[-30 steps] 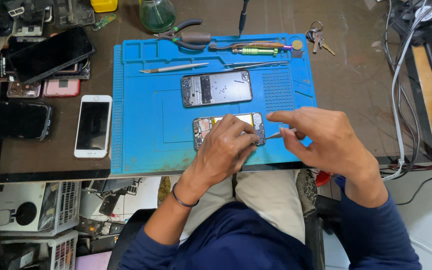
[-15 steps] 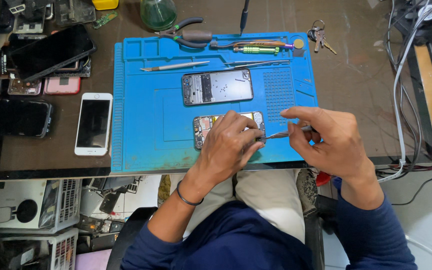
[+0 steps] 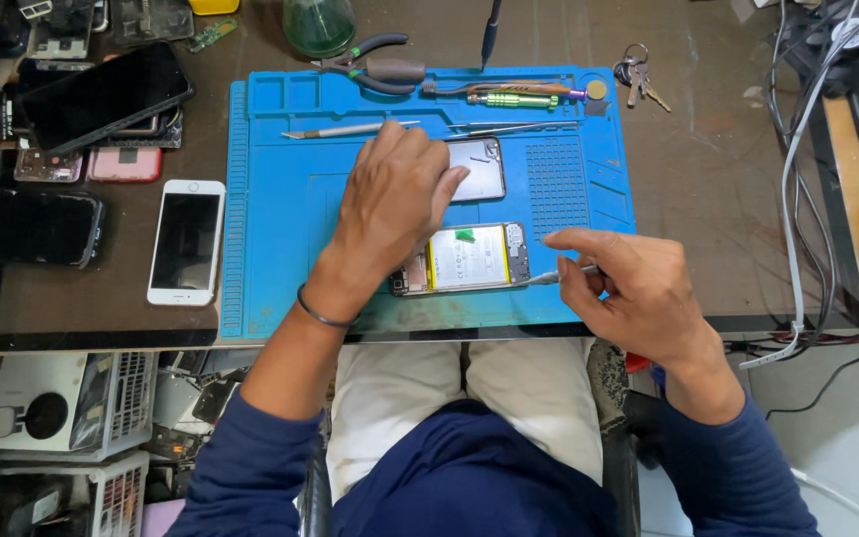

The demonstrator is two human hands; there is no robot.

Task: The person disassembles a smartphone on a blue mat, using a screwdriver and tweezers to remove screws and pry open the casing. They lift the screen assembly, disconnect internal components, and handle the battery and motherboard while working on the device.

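Left hand (image 3: 395,194) lies open on the upper phone (image 3: 476,167); right-hand fingers (image 3: 579,249) pinch tweezers (image 3: 554,277) beside the opened phone (image 3: 469,258).

Dark brown workbench (image 3: 718,189) has a blue repair mat (image 3: 280,249) under both hands, white phone (image 3: 185,242) left of them, keys (image 3: 636,78) up right.

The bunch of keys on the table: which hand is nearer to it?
Right. The right hand is below the bunch of keys, at the mat's right edge, holding a thin metal tool. The left hand lies farther left, mid-mat.
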